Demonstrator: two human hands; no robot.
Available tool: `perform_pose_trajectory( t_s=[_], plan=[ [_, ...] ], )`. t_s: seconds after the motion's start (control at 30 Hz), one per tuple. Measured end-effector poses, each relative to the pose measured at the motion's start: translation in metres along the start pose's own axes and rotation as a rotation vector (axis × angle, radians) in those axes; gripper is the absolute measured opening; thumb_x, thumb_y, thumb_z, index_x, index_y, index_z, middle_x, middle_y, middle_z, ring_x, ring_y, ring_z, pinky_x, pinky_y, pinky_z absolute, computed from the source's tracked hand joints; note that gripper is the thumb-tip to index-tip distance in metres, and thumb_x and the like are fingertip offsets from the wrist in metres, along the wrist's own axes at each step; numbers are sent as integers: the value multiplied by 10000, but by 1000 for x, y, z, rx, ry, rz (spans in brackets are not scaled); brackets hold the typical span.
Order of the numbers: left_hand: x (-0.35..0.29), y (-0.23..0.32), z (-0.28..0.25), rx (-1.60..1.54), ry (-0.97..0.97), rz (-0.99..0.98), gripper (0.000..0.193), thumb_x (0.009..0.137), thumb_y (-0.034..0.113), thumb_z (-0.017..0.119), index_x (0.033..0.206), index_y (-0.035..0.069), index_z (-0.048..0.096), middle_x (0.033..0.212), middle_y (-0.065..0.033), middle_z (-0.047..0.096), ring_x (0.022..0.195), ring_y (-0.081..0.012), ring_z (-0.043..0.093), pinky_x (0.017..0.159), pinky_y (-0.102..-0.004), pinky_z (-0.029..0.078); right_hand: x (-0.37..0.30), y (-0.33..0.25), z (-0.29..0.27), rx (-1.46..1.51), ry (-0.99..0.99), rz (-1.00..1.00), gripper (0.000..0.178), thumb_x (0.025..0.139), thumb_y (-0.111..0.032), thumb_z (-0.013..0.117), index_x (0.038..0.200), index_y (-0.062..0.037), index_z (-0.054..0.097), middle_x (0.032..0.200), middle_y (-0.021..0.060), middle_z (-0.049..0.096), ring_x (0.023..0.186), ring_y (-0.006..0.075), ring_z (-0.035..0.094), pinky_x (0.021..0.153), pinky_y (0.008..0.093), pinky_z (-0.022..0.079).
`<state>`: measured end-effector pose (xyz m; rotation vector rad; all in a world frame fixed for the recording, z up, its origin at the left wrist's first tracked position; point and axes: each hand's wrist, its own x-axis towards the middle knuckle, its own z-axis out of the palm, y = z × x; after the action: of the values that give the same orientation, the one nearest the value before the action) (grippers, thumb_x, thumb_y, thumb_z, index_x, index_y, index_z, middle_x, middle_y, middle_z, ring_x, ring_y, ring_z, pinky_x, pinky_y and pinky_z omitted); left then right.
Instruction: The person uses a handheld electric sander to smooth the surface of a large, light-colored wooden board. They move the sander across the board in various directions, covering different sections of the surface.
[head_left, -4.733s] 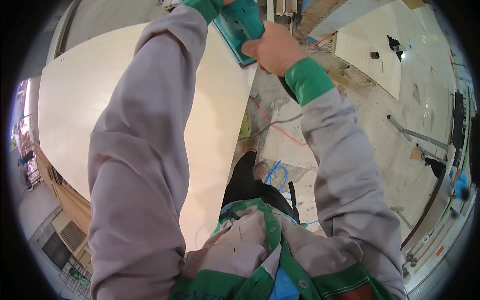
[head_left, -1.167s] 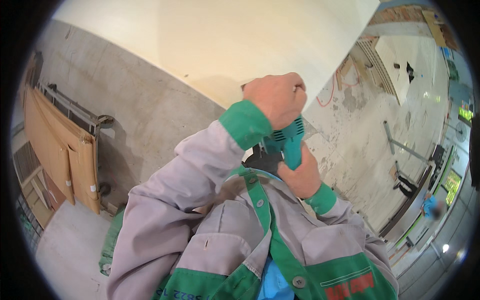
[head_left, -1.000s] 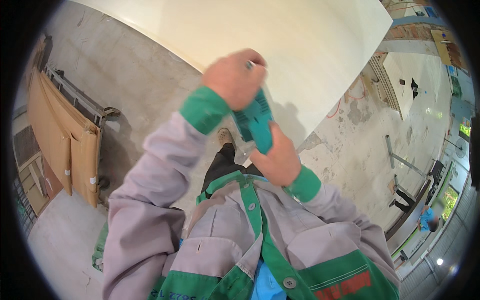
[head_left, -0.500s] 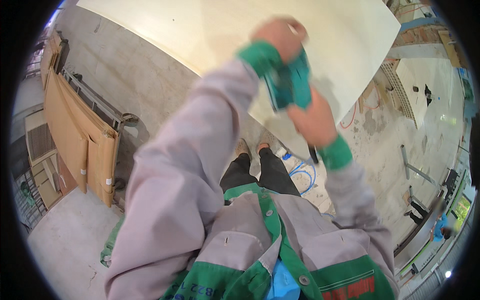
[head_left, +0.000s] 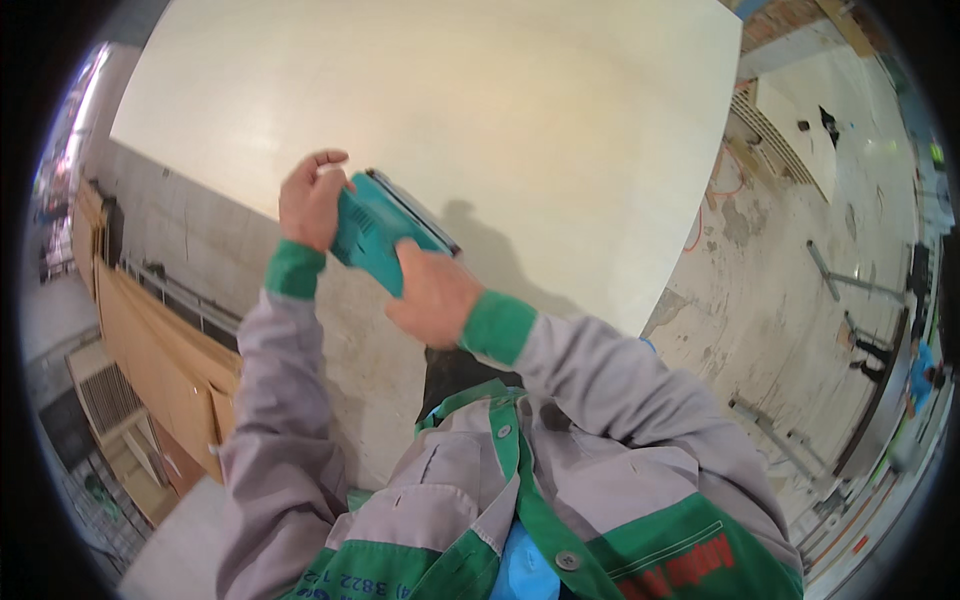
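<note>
Both hands are on a teal electric sander (head_left: 375,235), held over the near edge of a large pale board (head_left: 480,110). The sander is turned on its side, with its flat pad edge toward the upper right. My right hand (head_left: 437,297) wraps round the body at the near end, thumb on top. My left hand (head_left: 313,200) grips the other end, its index finger lifted and curved. The palm side of each hand is hidden. The sander's shadow falls on the board; whether the pad touches the surface I cannot tell.
Folded brown cardboard (head_left: 160,340) leans on a metal rack at the left. On the concrete floor at the right lie a slatted panel (head_left: 780,140) and a metal frame (head_left: 850,275). A person in blue (head_left: 920,378) is far off at the right edge.
Both hands have moved left and nearer with the sander, which has turned from upright to a slant. My view has shifted over the board, and more of its left side shows.
</note>
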<state>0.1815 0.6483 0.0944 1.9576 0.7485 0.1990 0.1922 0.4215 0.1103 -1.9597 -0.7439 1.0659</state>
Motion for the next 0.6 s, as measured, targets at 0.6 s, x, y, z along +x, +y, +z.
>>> perform_pose_trajectory(
  t_s=[0.6],
  plan=[
    [-69, 63, 95, -13, -866, 320, 254, 999, 278, 578, 1206, 158, 665, 957, -162, 759, 908, -373, 734, 799, -459, 566, -80, -40, 82, -85, 875, 649, 1049, 853, -290, 756, 1633, 15, 125, 1371, 359, 519, 1138, 530, 620, 940, 552, 535]
  ],
)
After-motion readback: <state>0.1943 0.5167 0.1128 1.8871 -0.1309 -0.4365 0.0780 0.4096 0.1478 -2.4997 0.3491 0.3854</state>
